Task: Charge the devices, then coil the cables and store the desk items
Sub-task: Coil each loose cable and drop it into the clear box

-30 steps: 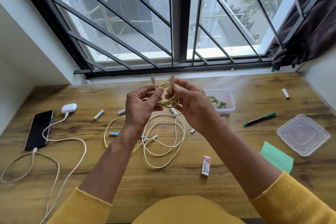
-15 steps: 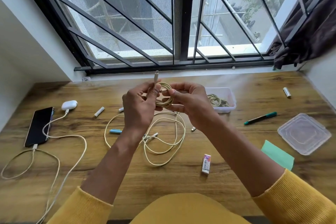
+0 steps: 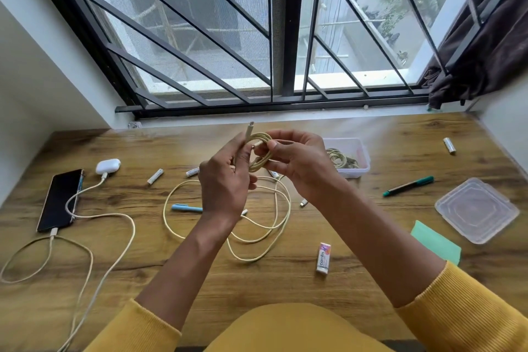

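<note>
Wood-grain surface (image 3: 285,280) runs below a barred window, seen from the head camera. Above its middle, both hands hold a small pale yellow coiled cable (image 3: 261,156). The left hand (image 3: 225,183) has its grip closed on the coil's left side, one white plug pointing up past its fingers. The right hand (image 3: 297,163) pinches the coil's right side between thumb and fingers. Under the hands a long loose pale yellow cable (image 3: 274,226) sprawls in loops on the surface. At far left a black smartphone (image 3: 60,200) lies flat and a white earbud case (image 3: 108,166) sits just beyond it, each with a cream cable plugged in. Beside the right hand stands a clear plastic box (image 3: 361,154) with another coil inside; its clear lid (image 3: 476,210) lies well apart at right. A green pen (image 3: 408,186), a blue pen (image 3: 187,208), a white eraser (image 3: 323,258) and small white batteries (image 3: 155,176) are scattered around.
</note>
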A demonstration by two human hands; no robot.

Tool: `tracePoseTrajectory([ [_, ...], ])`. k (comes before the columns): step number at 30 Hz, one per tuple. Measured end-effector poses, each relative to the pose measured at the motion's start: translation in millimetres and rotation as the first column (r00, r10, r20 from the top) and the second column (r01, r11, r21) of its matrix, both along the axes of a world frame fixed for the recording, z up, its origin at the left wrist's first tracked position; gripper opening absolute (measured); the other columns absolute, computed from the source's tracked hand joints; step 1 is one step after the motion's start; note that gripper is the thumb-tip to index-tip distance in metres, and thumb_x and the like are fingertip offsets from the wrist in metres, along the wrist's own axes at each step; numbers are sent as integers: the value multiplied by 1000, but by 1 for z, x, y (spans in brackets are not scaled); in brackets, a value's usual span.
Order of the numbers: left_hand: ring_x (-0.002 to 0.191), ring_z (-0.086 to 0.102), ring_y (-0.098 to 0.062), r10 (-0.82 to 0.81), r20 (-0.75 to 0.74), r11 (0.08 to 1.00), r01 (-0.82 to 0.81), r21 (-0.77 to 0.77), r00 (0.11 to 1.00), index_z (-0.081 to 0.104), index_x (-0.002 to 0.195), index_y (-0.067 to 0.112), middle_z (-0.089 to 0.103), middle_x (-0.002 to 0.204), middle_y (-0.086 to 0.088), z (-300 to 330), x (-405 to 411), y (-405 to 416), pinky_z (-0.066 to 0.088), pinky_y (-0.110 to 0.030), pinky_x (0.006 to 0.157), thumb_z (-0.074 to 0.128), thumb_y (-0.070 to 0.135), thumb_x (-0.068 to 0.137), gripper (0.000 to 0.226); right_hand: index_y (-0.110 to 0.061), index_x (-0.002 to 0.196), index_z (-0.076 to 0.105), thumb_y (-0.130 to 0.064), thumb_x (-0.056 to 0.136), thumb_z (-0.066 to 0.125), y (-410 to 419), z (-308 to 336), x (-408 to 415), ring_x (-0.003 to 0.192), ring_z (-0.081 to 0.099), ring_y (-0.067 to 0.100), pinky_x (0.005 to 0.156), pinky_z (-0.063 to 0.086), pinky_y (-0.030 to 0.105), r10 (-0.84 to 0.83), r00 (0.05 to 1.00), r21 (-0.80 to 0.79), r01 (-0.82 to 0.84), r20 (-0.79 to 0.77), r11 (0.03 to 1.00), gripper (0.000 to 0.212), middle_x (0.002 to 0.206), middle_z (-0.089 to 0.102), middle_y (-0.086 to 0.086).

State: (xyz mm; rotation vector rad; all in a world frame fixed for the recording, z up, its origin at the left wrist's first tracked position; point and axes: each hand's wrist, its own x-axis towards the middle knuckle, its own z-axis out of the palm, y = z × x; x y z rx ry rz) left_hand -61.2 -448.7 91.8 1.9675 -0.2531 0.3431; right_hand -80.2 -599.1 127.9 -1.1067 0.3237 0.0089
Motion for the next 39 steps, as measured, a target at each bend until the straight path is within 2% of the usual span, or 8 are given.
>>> tracePoseTrajectory([
  [8,66,79,-29,-52,-253,937,-41,-347,966,72,134,16,81,87,-13,7,16,-2,66,-48,59,80,12,93,42,15,120,63,9,98,61,3,-2,0,91,72,34,91,63,48,-37,997,-64,41,69,997,22,97,72,28],
  [12,74,80,-33,-92,-268,884,-45,-465,959,67,139,12,81,88,-14,13,17,-2,66,-45,61,81,5,89,52,14,119,64,7,98,64,5,-1,-1,89,73,33,84,64,43,-43,994,-120,55,100,991,23,100,73,29],
  [18,76,80,-32,-76,-223,852,-53,-521,972,67,137,10,80,97,-16,9,12,-8,66,-44,60,81,3,89,50,12,115,65,10,99,59,7,1,1,88,72,33,76,63,39,-61,997,-125,67,47,990,18,97,71,25],
  [22,74,79,-33,-100,-249,818,-63,-572,963,73,124,7,80,85,-13,10,10,-9,66,-43,62,80,11,92,33,-4,110,71,4,100,58,5,2,3,82,73,22,96,49,48,-44,999,-134,42,-10,990,18,92,76,12],
  [26,75,79,-27,-182,-315,796,-48,-604,931,75,104,6,78,81,-10,11,13,-8,63,-34,66,71,21,100,16,-3,116,72,4,100,57,2,0,5,80,72,18,101,47,50,-42,998,-58,40,-48,998,23,91,77,8],
  [30,75,78,-21,-289,-450,785,-60,-617,845,73,97,4,78,81,-10,13,19,-3,63,-29,68,67,28,101,26,-16,110,75,-2,102,59,1,0,3,95,72,19,103,43,51,-11,997,-77,5,-76,997,23,97,79,3],
  [34,77,72,-15,-366,-513,755,-75,-652,776,71,95,9,73,80,0,14,21,0,62,-27,69,66,32,102,25,-18,107,75,-3,102,59,1,1,2,89,74,15,97,43,47,-9,998,-105,1,-69,994,23,96,79,1],
  [39,91,70,-16,-466,-508,738,2,-675,725,69,85,17,73,86,0,17,22,-3,55,-32,85,58,40,106,33,-16,112,74,-2,103,55,1,0,6,85,72,15,91,41,45,-37,995,-111,27,-89,993,25,92,75,1],
])
